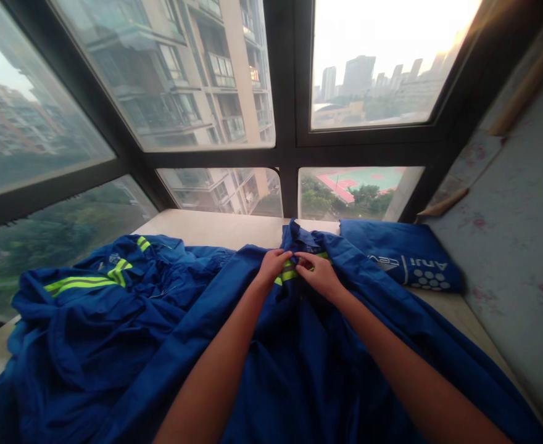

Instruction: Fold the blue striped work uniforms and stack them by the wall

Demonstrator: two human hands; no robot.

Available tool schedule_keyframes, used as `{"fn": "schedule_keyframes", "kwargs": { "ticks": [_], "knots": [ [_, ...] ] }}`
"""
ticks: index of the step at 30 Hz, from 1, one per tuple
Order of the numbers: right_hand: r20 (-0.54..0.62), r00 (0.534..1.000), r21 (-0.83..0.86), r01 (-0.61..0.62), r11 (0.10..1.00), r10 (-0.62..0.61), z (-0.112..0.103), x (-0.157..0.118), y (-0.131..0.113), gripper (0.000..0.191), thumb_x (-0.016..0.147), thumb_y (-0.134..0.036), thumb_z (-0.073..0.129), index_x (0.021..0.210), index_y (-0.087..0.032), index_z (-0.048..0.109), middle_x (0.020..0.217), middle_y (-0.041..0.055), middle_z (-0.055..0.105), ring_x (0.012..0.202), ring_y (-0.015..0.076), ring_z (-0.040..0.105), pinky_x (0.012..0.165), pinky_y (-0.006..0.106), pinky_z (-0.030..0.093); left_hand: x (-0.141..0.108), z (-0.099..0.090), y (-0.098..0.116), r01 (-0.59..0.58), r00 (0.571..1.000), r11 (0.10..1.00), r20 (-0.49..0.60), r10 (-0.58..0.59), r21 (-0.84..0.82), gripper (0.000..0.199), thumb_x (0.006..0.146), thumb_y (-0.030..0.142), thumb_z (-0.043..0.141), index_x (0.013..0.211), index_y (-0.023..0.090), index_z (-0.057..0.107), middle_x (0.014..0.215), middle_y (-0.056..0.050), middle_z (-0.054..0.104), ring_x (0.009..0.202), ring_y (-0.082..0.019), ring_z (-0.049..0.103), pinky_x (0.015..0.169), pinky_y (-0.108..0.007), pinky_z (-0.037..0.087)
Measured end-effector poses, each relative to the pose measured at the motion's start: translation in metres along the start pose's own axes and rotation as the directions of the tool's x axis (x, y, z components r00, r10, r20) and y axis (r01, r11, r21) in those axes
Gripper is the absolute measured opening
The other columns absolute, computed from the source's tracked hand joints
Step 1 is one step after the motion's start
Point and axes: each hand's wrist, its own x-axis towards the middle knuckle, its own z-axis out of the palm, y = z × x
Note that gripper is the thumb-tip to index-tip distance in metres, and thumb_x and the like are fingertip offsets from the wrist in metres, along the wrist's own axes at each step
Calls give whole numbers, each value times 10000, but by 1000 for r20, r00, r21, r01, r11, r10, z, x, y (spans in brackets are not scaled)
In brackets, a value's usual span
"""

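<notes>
A blue work jacket with yellow-green reflective strips lies spread out in front of me, its collar toward the window. My left hand pinches the front edge of this jacket just below the collar. Close beside it, my right hand grips the opposite front edge with thumb and fingertips. The fingertips of both hands nearly meet, and the small spot of cloth between them is mostly hidden. To the left, a second blue jacket with similar strips lies crumpled.
A folded blue piece with white print rests at the right on the pale windowsill. Dark window frames stand beyond the sill. A flower-patterned wall with peeling paper bounds the right side.
</notes>
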Motion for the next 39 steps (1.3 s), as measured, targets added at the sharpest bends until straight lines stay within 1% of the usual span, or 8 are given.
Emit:
{"fn": "schedule_keyframes", "kwargs": {
  "ticks": [5, 9, 15, 21, 28, 33, 36, 39],
  "knots": [
    [5, 1000, 15, 22, 1000, -22, -16, -16, 14, 341, 791, -219, 580, 1107, -178, 701, 954, 56, 742, 747, 169, 675, 697, 286, 552, 2, 11, -3, -40, 998, 999, -40, 40, 5, 450, 669, 530, 702, 537, 195, 432, 520, 79, 350, 497, -62, 298, 480, -227, 210],
    [-42, 997, -54, 64, 996, -67, -21, -21, 22, 307, 806, -190, 569, 1085, -188, 697, 946, 63, 726, 768, 174, 674, 760, 312, 559, -3, 13, 0, -48, 999, 999, -15, 48, -2, 449, 665, 523, 710, 554, 203, 416, 528, 84, 339, 504, -67, 310, 483, -227, 223],
    [-48, 988, -156, 138, 978, -147, -10, -11, 7, 275, 844, -167, 546, 1076, -204, 688, 971, 69, 698, 863, 200, 663, 793, 327, 555, -6, 9, 0, -78, 997, 997, -11, 78, 8, 450, 677, 529, 700, 556, 204, 413, 540, 80, 335, 515, -70, 300, 484, -228, 223],
    [-26, 993, -176, 107, 979, -114, -4, -12, 2, 278, 858, -178, 547, 1097, -211, 686, 1059, 77, 693, 882, 194, 660, 807, 326, 553, -3, 3, -3, -105, 994, 994, -25, 106, 36, 433, 674, 522, 700, 550, 199, 440, 531, 74, 354, 519, -74, 313, 494, -229, 240],
    [44, 997, -197, 72, 978, -64, -18, -25, 23, 269, 875, -215, 555, 1110, -200, 687, 1026, 65, 706, 769, 160, 665, 804, 320, 547, 2, -1, -9, -128, 990, 984, -40, 134, 123, 421, 699, 518, 681, 538, 192, 469, 518, 62, 395, 519, -83, 349, 501, -228, 258],
    [26, 999, -282, 28, 959, -22, -35, -11, 38, 269, 867, -216, 555, 1096, -195, 695, 1016, 65, 712, 781, 168, 669, 782, 314, 539, 7, 0, -10, -102, 994, 958, -14, 110, 269, 437, 756, 586, 618, 601, 183, 555, 557, 29, 519, 520, -110, 450, 513, -233, 328],
    [-42, 999, -407, -27, 913, 11, -52, 11, 52, 249, 867, -234, 562, 1063, -199, 710, 1018, 72, 718, 834, 191, 670, 807, 321, 522, 18, -17, -3, -61, 997, 904, -9, 72, 422, 469, 849, 600, 508, 712, 175, 655, 659, -34, 645, 625, -169, 587, 596, -263, 423],
    [-95, 995, -562, -88, 822, 42, -70, 40, 68, 263, 885, -286, 561, 1072, -183, 715, 1071, 106, 714, 961, 236, 656, 871, 336, 488, 35, -43, 4, -5, 993, 798, -90, 74, 603, 420, 913, 517, 445, 952, 182, 695, 996, -121, 720, 972, -251, 646, 800, -324, 464]
  ]
}}
